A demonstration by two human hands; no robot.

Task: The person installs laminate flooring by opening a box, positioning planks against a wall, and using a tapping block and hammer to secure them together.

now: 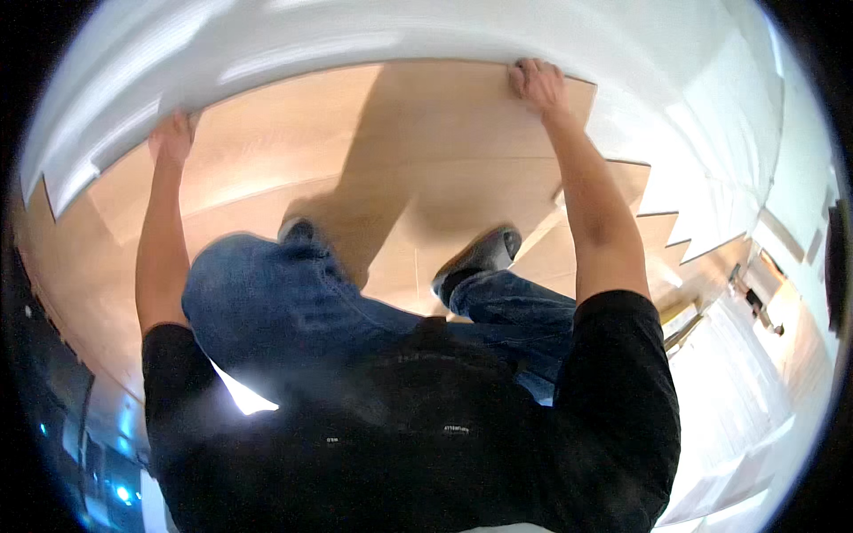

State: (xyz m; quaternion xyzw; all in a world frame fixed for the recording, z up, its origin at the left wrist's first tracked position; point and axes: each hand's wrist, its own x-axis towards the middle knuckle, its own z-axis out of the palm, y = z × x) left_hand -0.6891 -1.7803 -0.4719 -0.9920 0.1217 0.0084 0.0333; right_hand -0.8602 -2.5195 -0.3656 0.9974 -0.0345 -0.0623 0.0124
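A long light-wood floor plank [453, 111] lies across the far side of the laid flooring, its outer edge against a white sheet. My left hand [171, 139] is at that far edge on the left, its fingers closed over the edge and slightly blurred. Close to the plank's right end, my right hand [539, 85] curls its fingers over the same edge. Both arms are stretched wide. The undersides of the fingers are hidden. Between my arms are my bent knees in jeans and my dark shoes [480, 258], on the boards.
White underlay sheeting [311, 44] spreads beyond the plank. To the right, the board ends form steps [662, 218]. A yellowish object [682, 324] and a small dark tool-like thing [753, 300] lie farther right. On the left, a dark zone [53, 373] has bluish lights.
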